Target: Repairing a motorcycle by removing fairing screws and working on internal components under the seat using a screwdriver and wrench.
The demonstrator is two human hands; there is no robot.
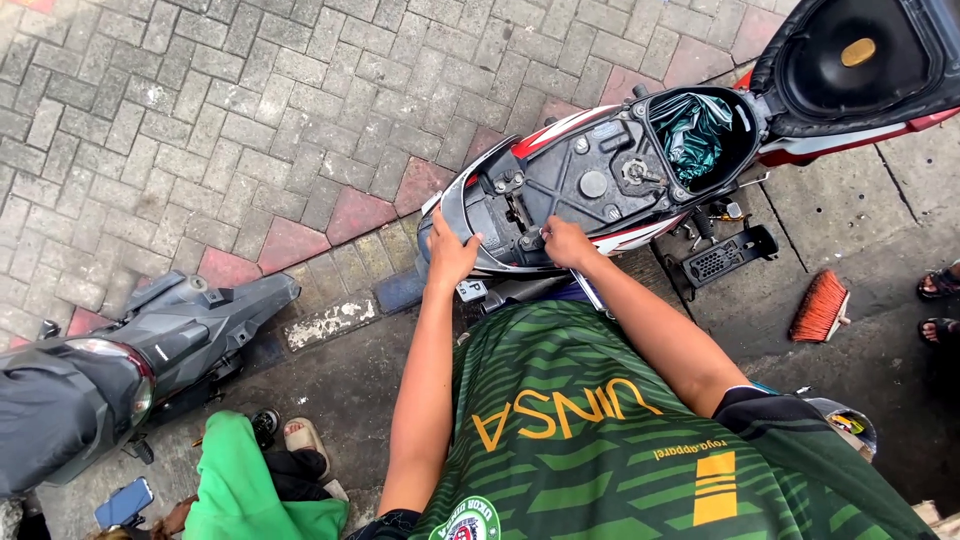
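Observation:
A scooter stands in front of me with its seat (855,55) flipped up and its rear body (590,175) exposed. My left hand (450,252) rests with spread fingers on the tail cover (452,200) at the rear end. My right hand (566,241) is closed at the edge of the black under-seat frame, pinching something small that I cannot make out. The open storage tub holds a crumpled green plastic bag (695,125). I wear a green striped jersey.
A second grey scooter (120,360) is parked at the left. A person in green (245,490) crouches below it, beside a phone (125,500). An orange brush (820,305) and a black vented part (725,258) lie on the pavement at right. Sandalled feet (940,300) show at the right edge.

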